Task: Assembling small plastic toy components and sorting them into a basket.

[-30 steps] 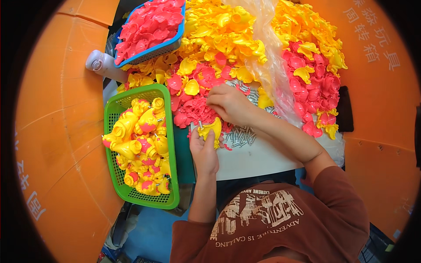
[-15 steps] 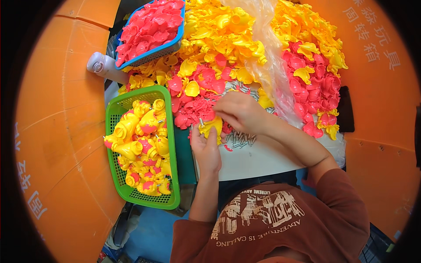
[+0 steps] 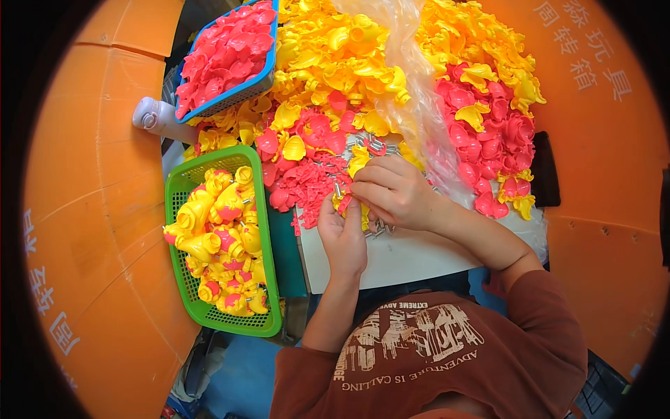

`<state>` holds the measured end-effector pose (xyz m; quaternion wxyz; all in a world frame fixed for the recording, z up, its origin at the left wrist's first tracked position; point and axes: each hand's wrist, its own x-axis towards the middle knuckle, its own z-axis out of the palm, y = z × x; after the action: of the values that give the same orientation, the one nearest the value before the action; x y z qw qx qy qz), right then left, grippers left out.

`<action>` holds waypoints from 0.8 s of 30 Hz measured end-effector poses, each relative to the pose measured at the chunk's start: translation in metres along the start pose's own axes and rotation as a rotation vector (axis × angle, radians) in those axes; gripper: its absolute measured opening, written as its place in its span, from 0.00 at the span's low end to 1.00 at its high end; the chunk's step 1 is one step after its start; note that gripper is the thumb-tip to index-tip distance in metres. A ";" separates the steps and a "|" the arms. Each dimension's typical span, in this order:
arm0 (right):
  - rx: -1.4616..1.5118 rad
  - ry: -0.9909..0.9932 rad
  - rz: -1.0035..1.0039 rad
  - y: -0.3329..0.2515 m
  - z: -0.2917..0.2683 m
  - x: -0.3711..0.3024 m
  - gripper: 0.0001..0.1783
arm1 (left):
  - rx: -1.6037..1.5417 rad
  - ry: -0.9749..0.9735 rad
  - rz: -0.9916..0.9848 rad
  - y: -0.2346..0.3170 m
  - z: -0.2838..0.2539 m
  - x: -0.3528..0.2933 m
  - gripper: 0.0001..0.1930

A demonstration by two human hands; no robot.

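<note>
My left hand (image 3: 343, 236) is closed around a yellow plastic toy shell (image 3: 364, 216), mostly covered by the fingers. A metal pin (image 3: 338, 189) stands up from it, and a small pink piece (image 3: 344, 203) shows at the fingertips. My right hand (image 3: 399, 194) meets it from the right, thumb and fingers pinched together over the shell; what they pinch is hidden. Just beyond the right fingers is another yellow piece (image 3: 359, 160); whether the hand touches it cannot be told. Small pink parts (image 3: 307, 183) are heaped beyond my left hand, and loose metal pins (image 3: 380, 148) beyond my right.
A green basket (image 3: 268, 237) of assembled yellow-and-pink toys stands left. Behind it are a lilac bottle (image 3: 164, 119) and a blue basket (image 3: 269, 73) of pink shells. Yellow shells (image 3: 335, 42), clear plastic film (image 3: 412, 77) and pink shells (image 3: 481, 140) cover the far table (image 3: 419, 257). Orange panels (image 3: 112, 174) flank it.
My right hand has come down and toward me, onto the shell in my left hand. The left hand has shifted slightly right, and a pink piece now shows at its fingertips. The view has shifted a little.
</note>
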<state>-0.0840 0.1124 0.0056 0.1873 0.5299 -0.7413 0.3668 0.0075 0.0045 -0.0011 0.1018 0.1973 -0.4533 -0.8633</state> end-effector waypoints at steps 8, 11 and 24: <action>0.481 -0.103 0.305 0.009 0.003 -0.006 0.10 | 0.000 -0.008 -0.074 0.000 -0.007 0.000 0.08; 0.898 -0.148 0.668 0.014 0.000 -0.011 0.09 | -0.013 -0.031 -0.088 -0.004 -0.006 0.001 0.09; 0.765 -0.008 0.880 0.021 -0.031 0.007 0.12 | 0.590 0.082 0.353 0.003 -0.035 0.026 0.15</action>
<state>-0.1089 0.1342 0.0231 -0.1904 0.2034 -0.7073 0.6497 -0.0012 -0.0326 -0.0229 0.2062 0.1712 -0.7062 -0.6553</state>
